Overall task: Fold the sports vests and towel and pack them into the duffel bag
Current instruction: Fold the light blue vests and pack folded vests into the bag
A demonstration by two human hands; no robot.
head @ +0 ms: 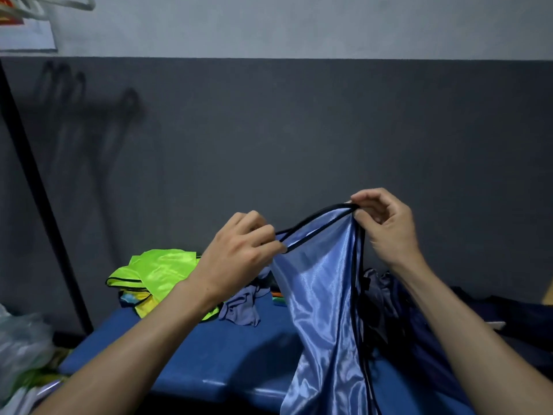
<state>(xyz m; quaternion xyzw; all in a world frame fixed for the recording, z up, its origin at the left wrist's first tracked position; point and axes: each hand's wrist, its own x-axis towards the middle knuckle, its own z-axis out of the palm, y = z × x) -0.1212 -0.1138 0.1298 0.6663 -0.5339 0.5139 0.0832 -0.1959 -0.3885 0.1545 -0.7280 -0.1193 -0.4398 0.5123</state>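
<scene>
- At the far left edge of the frame a crumpled clear plastic bag (21, 342) sits low down, and a black pole (45, 199) slants up from beside it toward the upper left.
- Left of centre, a neon green vest (158, 274) with black trim lies bunched on the blue counter (185, 354), over something yellow that I can't make out.
- Just right of it a small greyish-blue cloth (242, 310) lies rumpled on the counter, partly behind the left wrist.
- The left hand (239, 253), near the middle of the frame, has its grip pinched on the black-edged strap of the blue vest (323, 301), fingers curled round the trim.
- The blue vest is held up off the counter; its shiny fabric hangs from both hands toward the bottom edge of the frame.
- The right hand (386, 226), a little higher and right of centre, pinches the other strap between thumb and fingertips.
- Behind the right forearm, at the lower right, lies a dark navy duffel bag (508, 322), its shape hard to read in the shadow.
</scene>
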